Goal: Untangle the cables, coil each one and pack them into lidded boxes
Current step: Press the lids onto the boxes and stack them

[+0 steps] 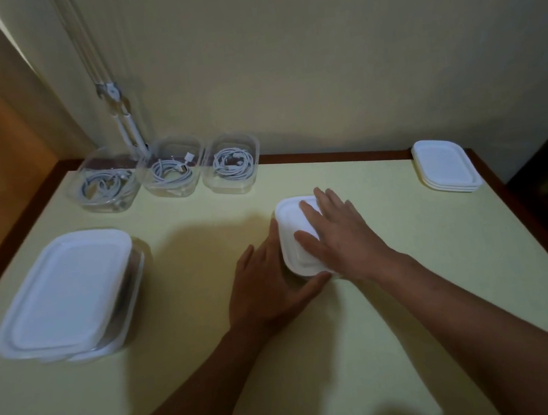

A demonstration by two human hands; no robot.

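A small box with a white lid (290,226) sits mid-table. My right hand (341,233) lies flat on the lid, fingers spread, pressing down. My left hand (268,284) cups the box's near-left side, thumb along its front. At the back stand three clear lidless boxes, each with a coiled white cable: left (104,186), middle (171,171), right (232,164).
A large clear box with a white lid (66,295) rests at the left. A stack of spare white lids (445,165) lies at the back right corner. A white lamp arm (124,122) rises behind the boxes. The yellow tabletop (318,357) has a dark wooden rim.
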